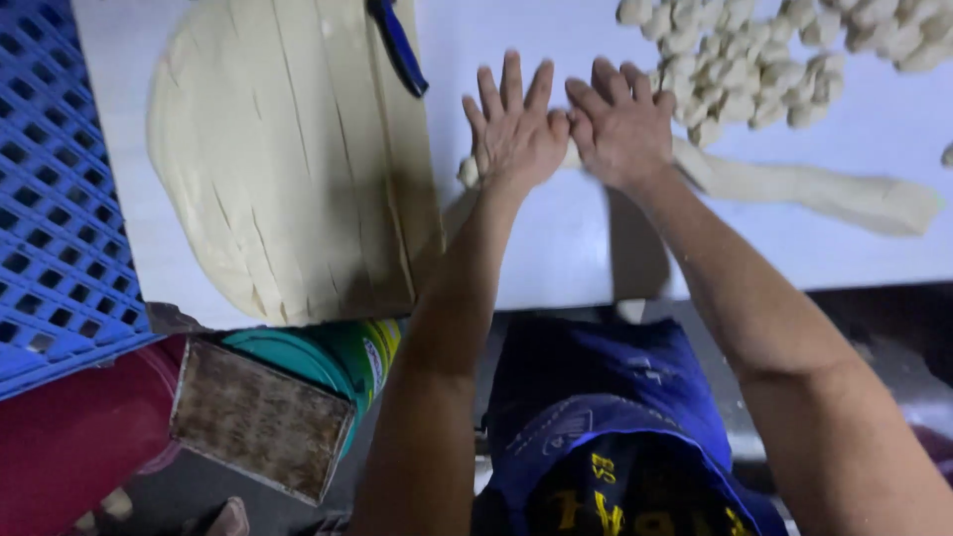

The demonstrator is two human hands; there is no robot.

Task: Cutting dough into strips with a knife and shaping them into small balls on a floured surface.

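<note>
Flat-palmed, our left hand (511, 134) and right hand (620, 124) press side by side on the dough rope (794, 186).
Soft, light, stretchy; we'd judge it best lifted mid-length, toward three o'clock.

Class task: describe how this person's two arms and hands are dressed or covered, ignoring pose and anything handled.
Both arms are bare to past the elbows, with no sleeves in view. The left hand and right hand wear no gloves, and no rings, watch or bracelets are visible.
</note>
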